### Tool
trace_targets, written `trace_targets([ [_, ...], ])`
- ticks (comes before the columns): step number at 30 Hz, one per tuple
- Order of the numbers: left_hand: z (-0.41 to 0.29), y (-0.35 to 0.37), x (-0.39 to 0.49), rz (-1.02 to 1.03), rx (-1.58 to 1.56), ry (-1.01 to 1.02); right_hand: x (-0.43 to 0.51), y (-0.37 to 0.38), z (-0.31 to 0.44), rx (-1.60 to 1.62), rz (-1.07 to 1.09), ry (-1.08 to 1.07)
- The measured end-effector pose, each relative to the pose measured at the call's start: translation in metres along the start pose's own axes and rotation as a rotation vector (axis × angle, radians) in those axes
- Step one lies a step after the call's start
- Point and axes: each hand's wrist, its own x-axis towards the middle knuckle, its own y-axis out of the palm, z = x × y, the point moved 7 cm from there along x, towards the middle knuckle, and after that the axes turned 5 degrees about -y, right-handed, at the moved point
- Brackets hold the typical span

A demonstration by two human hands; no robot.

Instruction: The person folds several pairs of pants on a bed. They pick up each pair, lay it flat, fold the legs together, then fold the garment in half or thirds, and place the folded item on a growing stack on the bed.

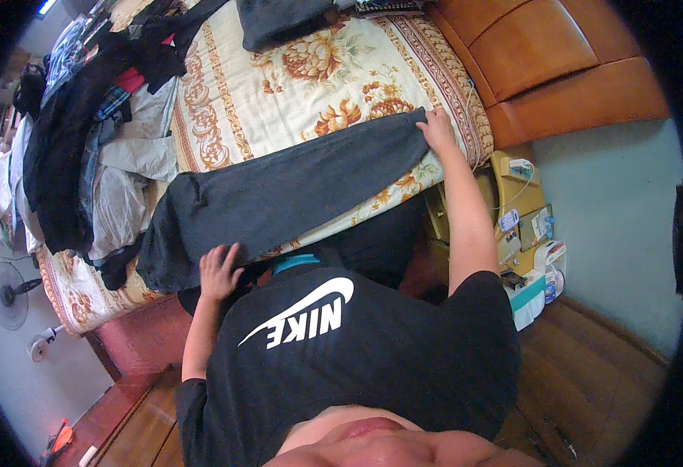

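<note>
Dark grey trousers [295, 181], apparently folded lengthwise, lie across the near side of a bed with a floral cover [295, 111]. At their narrow end on the right, my right hand [439, 131] pinches the fabric edge between thumb and fingers. Toward the wider, bunched end, my left hand [219, 273] is at the near edge with its fingers apart; whether it touches the cloth is hard to tell. The cloth is mostly flat in the middle and wrinkled at the left.
A pile of clothes [61, 157] covers the bed's left side. Another dark grey folded garment [283, 20] lies at the far edge. An orange-brown headboard [534, 52] stands right, above a cluttered yellow bedside cabinet [516, 216] with a white cable. A fan [9, 292] is at left.
</note>
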Motion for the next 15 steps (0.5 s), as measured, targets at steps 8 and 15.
trace_targets([
  [8, -0.040, 0.010, 0.182, -0.175, 0.098, -0.141, -0.006, 0.026, -0.031, 0.262, 0.059, 0.276],
  [15, 0.002, -0.009, 0.220, 0.096, -0.023, -0.098, -0.004, 0.023, -0.043, 0.508, 0.054, 0.195],
])
